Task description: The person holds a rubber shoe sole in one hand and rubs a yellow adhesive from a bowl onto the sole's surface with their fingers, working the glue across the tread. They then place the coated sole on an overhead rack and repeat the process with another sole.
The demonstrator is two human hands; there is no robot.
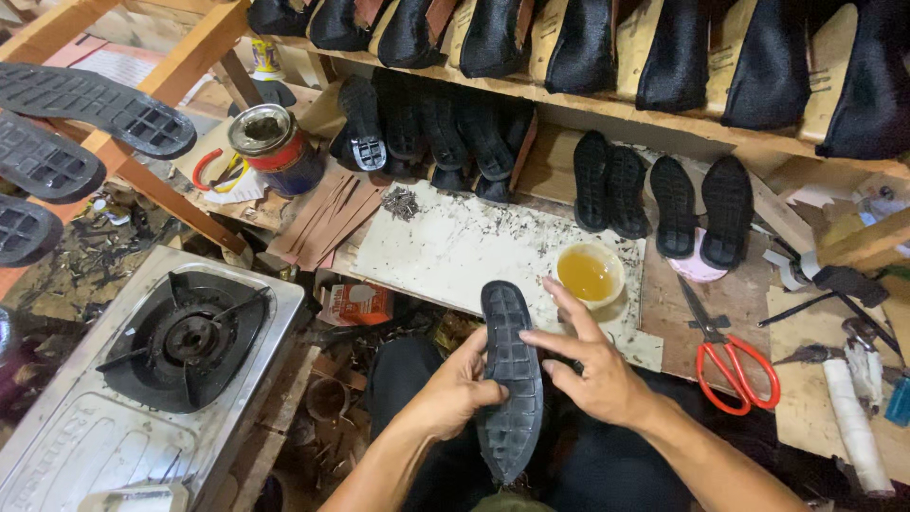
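the person sits low at a cluttered bench, and a black sole (510, 379) stands in front of their lap, tread side up. its long axis runs near to far, the far tip just reaching the near edge of the white board (455, 248) and the near end dropping toward the knees.

the left hand (460, 384) is at the sole's left edge, about midway along it. its fingers (485, 393) curl onto the tread and grip the sole, the thumb up along the rim. that forearm comes in from the near left, wrist bent inward.

the right hand (583, 365) sits just right of the sole, fingers spread and loose, holding nothing. the forefinger lies across the tread's right edge, touching it or all but, and the longer fingers point far-left toward the glue bowl (589, 275). of the two hands the right is the nearer to that bowl, which stands just beyond its fingertips and right of the sole's far tip.

further right on the bench lie red scissors (730, 365). a gas stove (185, 341) sits to the near left, a tin (275, 142) beyond it, and rows of soles (654, 194) lean at the far side.
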